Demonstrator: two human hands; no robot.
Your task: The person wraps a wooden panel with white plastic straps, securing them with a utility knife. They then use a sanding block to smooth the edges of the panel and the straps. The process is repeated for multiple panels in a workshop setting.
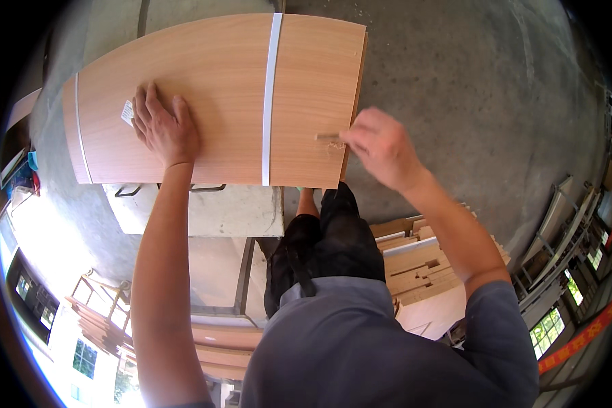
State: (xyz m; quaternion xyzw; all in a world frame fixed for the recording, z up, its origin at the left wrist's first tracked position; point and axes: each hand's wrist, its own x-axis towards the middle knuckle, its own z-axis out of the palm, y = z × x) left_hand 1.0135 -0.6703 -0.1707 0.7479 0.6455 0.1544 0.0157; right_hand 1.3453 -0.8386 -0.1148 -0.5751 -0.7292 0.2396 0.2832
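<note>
A wood-grain panel (231, 81), bound with white straps (272, 102), lies flat in front of me; further board edges show beneath it at the right end. My left hand (164, 126) rests on its left part, fingers stretched out, beside a small white label (127, 113). Over the right end, my right hand (381, 144) is closed in a pinch, slightly blurred. From its fingers a short light-brown stick (326, 137) points left over the panel; its exact kind is unclear. Small wood shavings (334, 145) lie just under the stick.
A pale low bench or cabinet (204, 212) with dark handles supports the panel. Cut wooden pieces (425, 272) are stacked by my right side. More boards (228, 338) lie low on the left. Grey concrete floor (469, 75) stretches right, with metal racks (557, 231) farther off.
</note>
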